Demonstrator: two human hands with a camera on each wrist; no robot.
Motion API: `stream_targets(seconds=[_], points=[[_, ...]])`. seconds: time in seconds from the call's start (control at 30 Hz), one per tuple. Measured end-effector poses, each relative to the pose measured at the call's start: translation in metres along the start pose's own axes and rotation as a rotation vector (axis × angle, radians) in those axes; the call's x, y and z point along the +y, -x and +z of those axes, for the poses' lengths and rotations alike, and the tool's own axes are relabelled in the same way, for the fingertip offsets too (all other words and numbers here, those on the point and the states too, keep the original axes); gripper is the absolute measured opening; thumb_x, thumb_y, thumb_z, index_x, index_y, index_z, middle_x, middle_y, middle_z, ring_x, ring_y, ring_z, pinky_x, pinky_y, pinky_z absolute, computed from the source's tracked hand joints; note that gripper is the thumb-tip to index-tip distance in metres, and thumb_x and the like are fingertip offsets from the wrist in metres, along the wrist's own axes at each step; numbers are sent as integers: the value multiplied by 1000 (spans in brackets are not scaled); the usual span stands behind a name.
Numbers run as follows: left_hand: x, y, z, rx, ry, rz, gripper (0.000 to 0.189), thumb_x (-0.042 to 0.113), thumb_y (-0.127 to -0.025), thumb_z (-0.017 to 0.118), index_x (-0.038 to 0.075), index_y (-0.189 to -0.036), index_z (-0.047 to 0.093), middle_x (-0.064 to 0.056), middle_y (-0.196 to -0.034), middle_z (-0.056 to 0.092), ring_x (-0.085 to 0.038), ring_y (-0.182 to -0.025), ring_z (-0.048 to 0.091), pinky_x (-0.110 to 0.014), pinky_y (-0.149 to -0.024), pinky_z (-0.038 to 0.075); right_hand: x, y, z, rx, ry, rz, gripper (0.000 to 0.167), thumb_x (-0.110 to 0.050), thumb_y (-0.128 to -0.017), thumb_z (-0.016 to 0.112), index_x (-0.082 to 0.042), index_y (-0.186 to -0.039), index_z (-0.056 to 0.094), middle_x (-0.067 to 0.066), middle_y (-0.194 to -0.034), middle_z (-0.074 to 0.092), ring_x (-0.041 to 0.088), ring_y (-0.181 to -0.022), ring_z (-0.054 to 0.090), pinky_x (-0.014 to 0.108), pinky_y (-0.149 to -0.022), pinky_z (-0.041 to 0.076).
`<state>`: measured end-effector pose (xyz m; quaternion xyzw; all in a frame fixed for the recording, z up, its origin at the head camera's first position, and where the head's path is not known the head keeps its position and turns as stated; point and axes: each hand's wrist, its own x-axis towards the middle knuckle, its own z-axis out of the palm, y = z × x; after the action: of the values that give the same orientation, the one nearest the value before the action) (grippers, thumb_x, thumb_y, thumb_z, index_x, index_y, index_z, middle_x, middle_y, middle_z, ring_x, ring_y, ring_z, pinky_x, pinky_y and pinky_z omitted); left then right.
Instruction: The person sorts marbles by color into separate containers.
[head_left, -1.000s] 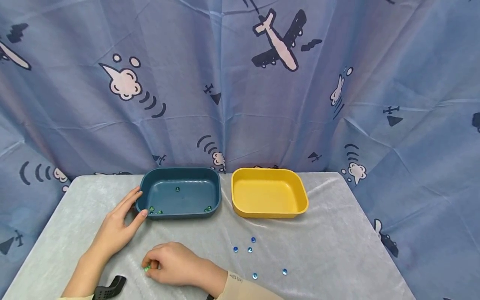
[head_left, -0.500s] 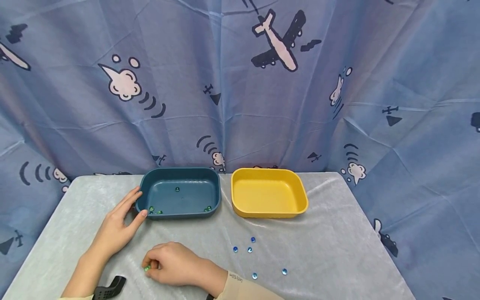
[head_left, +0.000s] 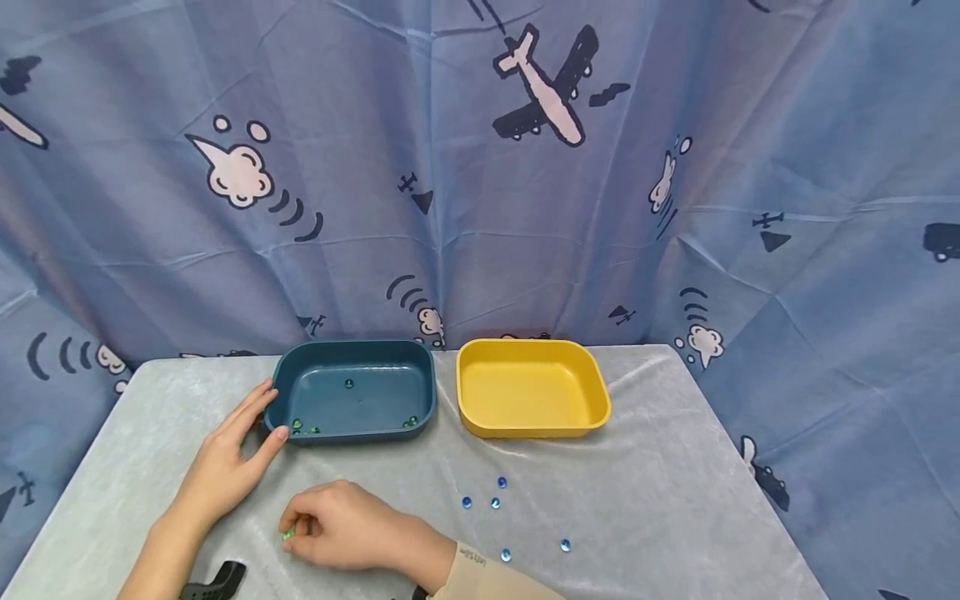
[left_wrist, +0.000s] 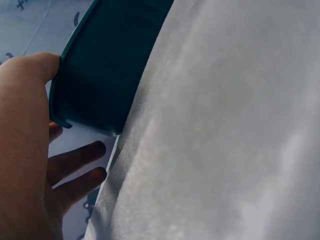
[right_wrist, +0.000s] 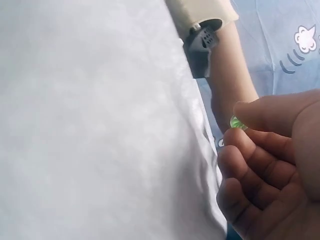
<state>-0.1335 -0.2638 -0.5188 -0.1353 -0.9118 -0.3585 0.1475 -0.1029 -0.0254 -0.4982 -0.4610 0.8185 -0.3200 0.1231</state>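
My right hand [head_left: 341, 527] pinches a small green glass marble [right_wrist: 238, 123] between thumb and index finger, low over the near left part of the table. The other fingers are curled below it in the right wrist view. My left hand [head_left: 228, 462] touches the left end of a dark teal box [head_left: 433, 400], its thumb at the front corner and fairly straight, spread fingers along the left side. In the left wrist view the thumb rests against the box's rim and the lower fingers extend free. Several green marbles [head_left: 348, 383] lie on the box's floor.
A yellow box [head_left: 532, 432] stands right of the teal one. Several blue glass marbles [head_left: 496, 503] lie scattered on the grey cloth-covered table [head_left: 675, 500] in front of it. A patterned blue curtain [head_left: 360, 150] hangs behind and at both sides.
The head view has shifted slightly, so everything sits a little further left and lower. Both hands keep their places relative to the boxes; the right still pinches the green marble.
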Motion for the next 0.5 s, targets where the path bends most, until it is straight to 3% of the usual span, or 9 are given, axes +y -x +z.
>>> stream_targets(seconds=[0.27,0.5], points=[[-2,1,2,10,-8,5,65,27,-105,77,18,-165,51,-7,-173,43,-30,-144,56,0,-105,23,0,2,-18,92,-77,12,8,-18,-103,79,-16,-111,79,-21,-84,64,-20,-74,50,3,-73,48],[-1,1,2,3,-16,-9,66,28,-106,77,19,-166,50,-7,-173,42,-45,-138,60,-5,-108,30,3,6,-36,168,-166,28,10,-16,-104,78,-12,-113,78,-17,-87,65,-15,-76,54,7,-70,52]])
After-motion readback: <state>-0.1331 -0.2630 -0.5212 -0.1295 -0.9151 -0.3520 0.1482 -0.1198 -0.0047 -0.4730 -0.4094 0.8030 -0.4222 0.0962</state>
